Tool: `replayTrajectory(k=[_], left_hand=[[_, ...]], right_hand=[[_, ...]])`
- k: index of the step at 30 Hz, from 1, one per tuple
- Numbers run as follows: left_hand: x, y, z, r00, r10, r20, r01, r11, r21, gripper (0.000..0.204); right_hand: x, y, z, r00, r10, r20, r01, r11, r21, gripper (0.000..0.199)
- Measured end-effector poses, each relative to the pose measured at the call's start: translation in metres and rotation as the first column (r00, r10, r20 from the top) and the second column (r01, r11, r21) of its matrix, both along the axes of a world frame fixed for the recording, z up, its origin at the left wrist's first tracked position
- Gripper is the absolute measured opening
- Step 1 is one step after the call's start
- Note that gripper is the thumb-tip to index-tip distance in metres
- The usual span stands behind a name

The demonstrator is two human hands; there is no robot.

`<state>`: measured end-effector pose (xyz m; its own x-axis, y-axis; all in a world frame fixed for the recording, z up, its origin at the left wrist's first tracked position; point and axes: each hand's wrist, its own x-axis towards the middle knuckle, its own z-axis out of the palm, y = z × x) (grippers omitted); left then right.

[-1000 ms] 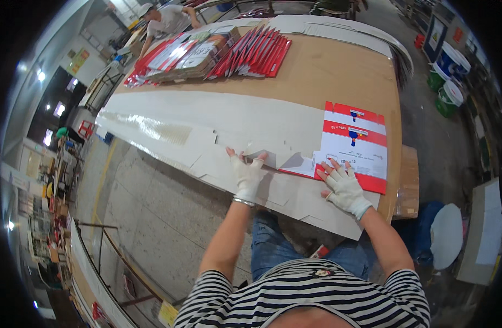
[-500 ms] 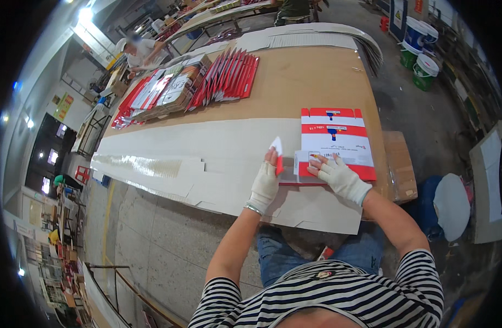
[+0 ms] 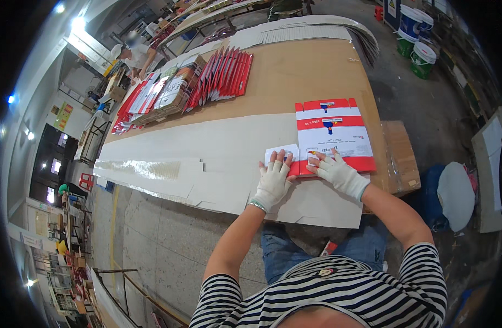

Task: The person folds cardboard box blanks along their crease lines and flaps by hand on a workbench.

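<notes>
A flat red-and-white printed cardboard box blank [image 3: 338, 143] lies on the table in front of me, at the right. My left hand [image 3: 274, 181], in a white glove with bare fingertips, rests spread on the blank's small left flap, which is folded out flat. On the blank's lower part lies my right hand [image 3: 339, 174], gloved the same way, fingers spread and pointing up and left. Neither hand grips anything. Whether more blanks lie beneath this one I cannot tell.
Grey cardboard sheets [image 3: 229, 139] cover the table's near part. Farther left stand a row of folded red blanks [image 3: 221, 79] and a taped bundle [image 3: 169, 94]. A brown carton [image 3: 399, 156] sits at the right edge. Buckets [image 3: 423, 59] stand beyond; another person [image 3: 135, 57] is far left.
The blank's left flap, raised in my left hand before, now lies flat. My left hand has turned palm down onto it, while my right hand stays on the blank.
</notes>
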<state>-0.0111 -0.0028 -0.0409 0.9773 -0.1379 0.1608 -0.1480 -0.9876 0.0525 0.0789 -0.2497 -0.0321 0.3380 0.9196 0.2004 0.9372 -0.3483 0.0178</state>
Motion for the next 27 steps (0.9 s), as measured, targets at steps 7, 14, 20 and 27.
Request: replayTrajectory(k=[7, 14, 20, 27], left_hand=[[0.001, -0.006, 0.004, 0.999, 0.001, -0.040, 0.000, 0.999, 0.043, 0.067], [-0.005, -0.007, 0.005, 0.993, 0.028, -0.111, -0.021, 0.998, 0.061, 0.066], [0.000, -0.006, 0.005, 0.994, 0.024, -0.104, -0.029, 0.998, -0.051, 0.063], [0.027, -0.015, 0.013, 0.959, 0.188, -0.211, -0.236, 0.943, -0.234, 0.073]], right_hand=[[-0.004, -0.003, -0.006, 0.999, -0.016, 0.029, 0.017, 1.000, -0.024, 0.048], [-0.008, -0.005, -0.001, 0.999, 0.031, 0.013, -0.029, 0.995, -0.097, 0.050], [0.000, -0.010, -0.003, 0.984, 0.049, -0.173, -0.053, 0.998, -0.018, 0.050], [0.008, -0.011, 0.003, 0.950, 0.091, -0.299, -0.065, 0.993, 0.098, 0.057]])
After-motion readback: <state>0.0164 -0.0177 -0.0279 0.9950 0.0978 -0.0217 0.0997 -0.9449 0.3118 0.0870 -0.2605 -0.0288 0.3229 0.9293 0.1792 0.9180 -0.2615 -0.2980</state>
